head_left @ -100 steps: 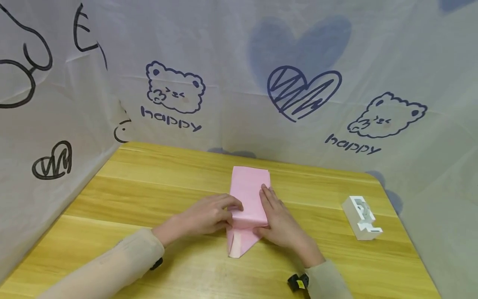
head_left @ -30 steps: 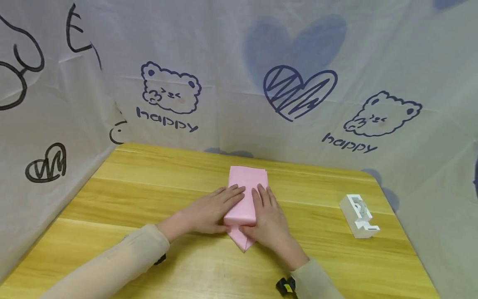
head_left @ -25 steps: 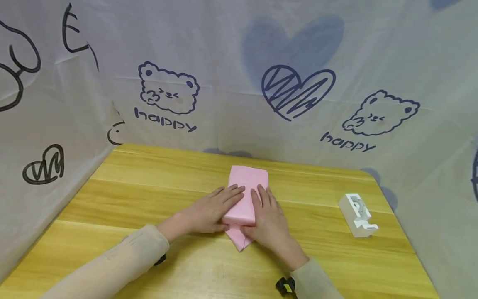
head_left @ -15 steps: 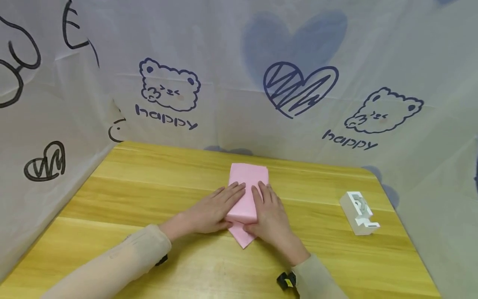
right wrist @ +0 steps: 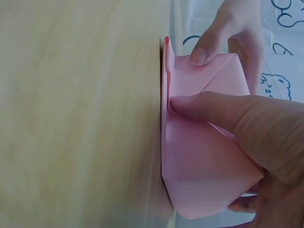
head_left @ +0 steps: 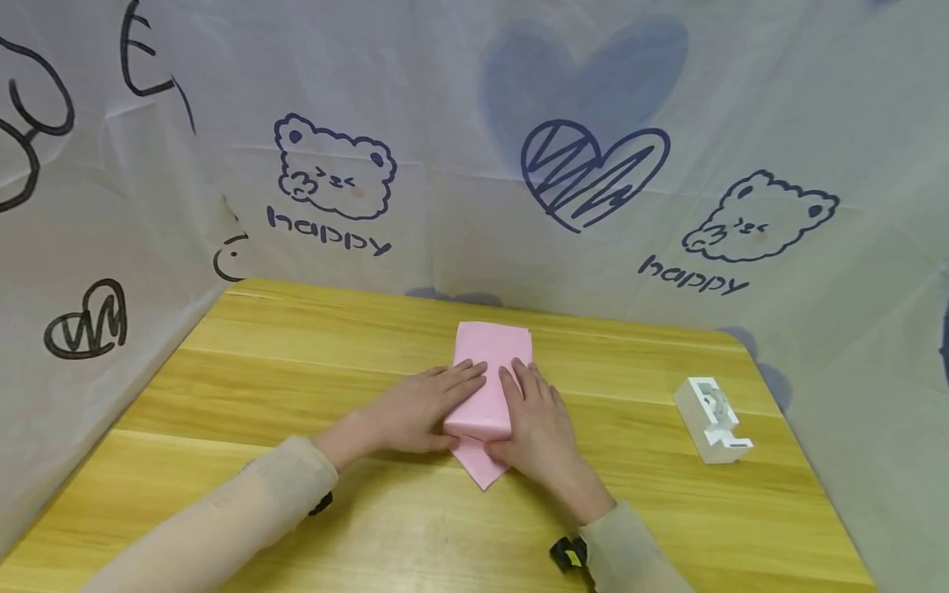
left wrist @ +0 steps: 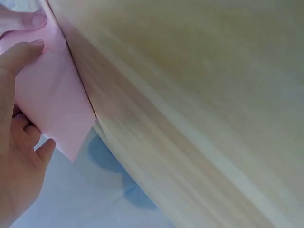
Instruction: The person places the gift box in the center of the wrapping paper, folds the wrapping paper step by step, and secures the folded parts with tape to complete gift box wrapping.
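A box-shaped package wrapped in pink paper [head_left: 485, 342] lies on the table between both hands. At its near end a pointed paper flap [head_left: 482, 471] sticks out low, towards the person. The left hand [head_left: 418, 409] lays its fingers over the package's left side and top, its thumb against the near end. On the other side the right hand [head_left: 544, 428] does the same, fingers over the top right edge. In the right wrist view the right thumb [right wrist: 204, 107] presses into the fold of the end, with diagonal creases beside it. The left thumb [right wrist: 202, 54] touches the same end.
A white tape dispenser [head_left: 712, 422] stands on the right part of the wood-grain table [head_left: 296, 338]. White cloth printed with bears and hearts [head_left: 460, 206] hangs behind the table and along both sides. A black wrist camera [head_left: 568, 554] shows by the right sleeve.
The left fingers, bent at the package's near left edge 3.3 s ago, now stretch over its top. The flap's pale strip is out of sight. Over the last second the hands barely move.
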Action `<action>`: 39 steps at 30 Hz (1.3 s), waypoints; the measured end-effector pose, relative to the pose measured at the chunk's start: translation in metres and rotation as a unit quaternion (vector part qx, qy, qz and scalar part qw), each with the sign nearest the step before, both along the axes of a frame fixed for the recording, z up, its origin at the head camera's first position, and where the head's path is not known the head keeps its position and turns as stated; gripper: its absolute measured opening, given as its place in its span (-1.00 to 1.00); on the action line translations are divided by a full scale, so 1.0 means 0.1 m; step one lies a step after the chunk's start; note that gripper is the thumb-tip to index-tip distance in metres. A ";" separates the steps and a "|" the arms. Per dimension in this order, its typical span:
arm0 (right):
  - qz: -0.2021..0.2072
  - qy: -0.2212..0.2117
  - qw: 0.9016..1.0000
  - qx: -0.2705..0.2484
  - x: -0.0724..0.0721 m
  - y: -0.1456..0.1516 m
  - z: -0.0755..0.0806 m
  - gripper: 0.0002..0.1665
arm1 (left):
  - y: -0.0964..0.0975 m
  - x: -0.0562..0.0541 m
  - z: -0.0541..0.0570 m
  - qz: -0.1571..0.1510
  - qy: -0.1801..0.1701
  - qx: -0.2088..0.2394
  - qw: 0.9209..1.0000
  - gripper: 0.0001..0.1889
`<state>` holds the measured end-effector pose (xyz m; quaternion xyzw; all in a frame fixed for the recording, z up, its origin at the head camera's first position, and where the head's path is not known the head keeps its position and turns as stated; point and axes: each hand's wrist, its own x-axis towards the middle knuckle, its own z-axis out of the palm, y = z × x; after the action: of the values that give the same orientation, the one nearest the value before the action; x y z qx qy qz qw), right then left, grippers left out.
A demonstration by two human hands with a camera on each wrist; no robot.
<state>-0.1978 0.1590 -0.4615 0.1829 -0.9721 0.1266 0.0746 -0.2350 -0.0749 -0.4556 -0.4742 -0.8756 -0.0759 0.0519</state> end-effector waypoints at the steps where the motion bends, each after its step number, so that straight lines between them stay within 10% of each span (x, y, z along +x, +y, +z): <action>1: 0.000 -0.002 1.000 0.001 0.00 0.00 0.00 0.34 | 0.00 -0.01 0.01 -0.001 0.002 -0.001 1.000 -0.01; 39: -0.004 -0.008 1.000 0.017 0.01 -0.01 0.00 0.37 | 0.03 0.05 -0.05 0.030 0.030 -0.039 0.998 0.09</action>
<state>-0.1972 0.1582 -0.4618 0.1791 -0.9755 0.1107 0.0640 -0.2297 -0.0720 -0.4604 -0.4515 -0.8897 -0.0260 0.0618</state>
